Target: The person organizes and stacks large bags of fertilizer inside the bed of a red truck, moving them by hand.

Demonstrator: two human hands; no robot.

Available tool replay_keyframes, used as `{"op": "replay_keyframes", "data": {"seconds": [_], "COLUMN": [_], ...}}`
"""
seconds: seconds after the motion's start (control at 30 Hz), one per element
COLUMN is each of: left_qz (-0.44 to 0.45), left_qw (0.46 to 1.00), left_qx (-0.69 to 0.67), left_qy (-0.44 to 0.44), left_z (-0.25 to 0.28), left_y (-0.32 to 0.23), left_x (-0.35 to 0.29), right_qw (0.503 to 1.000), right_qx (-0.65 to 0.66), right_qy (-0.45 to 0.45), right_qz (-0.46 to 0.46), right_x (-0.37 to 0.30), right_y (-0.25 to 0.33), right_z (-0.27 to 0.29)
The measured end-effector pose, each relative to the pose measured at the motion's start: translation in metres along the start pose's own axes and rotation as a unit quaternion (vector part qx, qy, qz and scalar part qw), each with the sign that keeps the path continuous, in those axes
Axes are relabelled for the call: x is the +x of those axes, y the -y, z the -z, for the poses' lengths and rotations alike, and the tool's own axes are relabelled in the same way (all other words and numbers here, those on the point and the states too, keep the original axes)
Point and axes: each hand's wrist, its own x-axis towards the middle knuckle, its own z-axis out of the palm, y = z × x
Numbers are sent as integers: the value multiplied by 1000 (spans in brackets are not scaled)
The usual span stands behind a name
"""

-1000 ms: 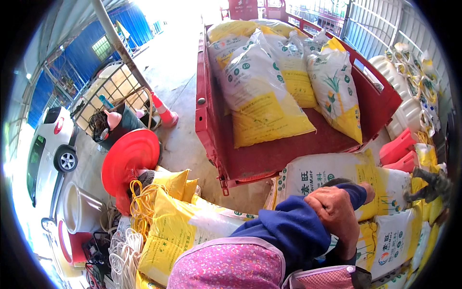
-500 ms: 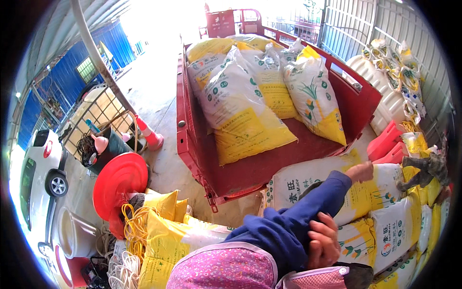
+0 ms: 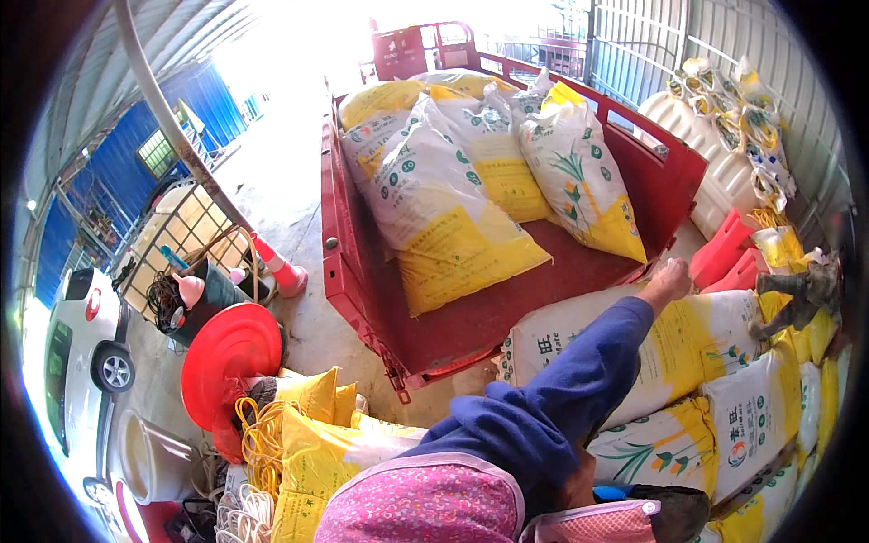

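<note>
My left arm in a blue sleeve reaches across to the right, over the stacked sacks. My left hand [image 3: 668, 282] is closed with its fingers curled, and nothing shows in it. It is beside the cart's rear right corner, near the red plastic pieces [image 3: 724, 258]. Below it lies a white and yellow sack [image 3: 674, 348] with printed sides. My right hand [image 3: 579, 480] is close to my body, mostly covered by the blue sleeve; its fingers are hidden. Just beside it are a bit of bright blue and a dark cloth-like thing [image 3: 683, 511].
A red cargo cart [image 3: 453, 335] holds several filled sacks [image 3: 471, 258]. More sacks [image 3: 751, 416] are piled at right. To the left are a red round lid [image 3: 231, 357], yellow rope [image 3: 258, 443], a white bucket [image 3: 149, 457], a traffic cone [image 3: 281, 267] and a parked white car [image 3: 77, 335].
My left hand has risen slightly toward the cart's corner. My right hand, whose fingers showed against the blue sleeve, has dropped lower and behind it. The whole view has shifted a little.
</note>
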Motion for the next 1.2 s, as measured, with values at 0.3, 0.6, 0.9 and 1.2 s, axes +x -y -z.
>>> {"op": "replay_keyframes", "data": {"seconds": [0.3,0.6,0.9,1.2], "left_qz": [-183,-66,-39,-55], "left_qw": [925,772,823,818], "left_qx": [-15,152,38,40], "left_qy": [332,613,566,572], "left_z": [-64,-84,-57,-74], "left_y": [-45,-30,-17,-39], "left_x": [-19,-37,-28,-31], "right_qw": [972,925,810,851], "right_qx": [-120,-369,-396,-409], "right_qy": [95,-61,87,-66], "right_qz": [181,-62,-423,-323], "right_x": [-6,41,-13,-36], "right_y": [46,1,-227,-207], "right_z": [117,338,416,428]}}
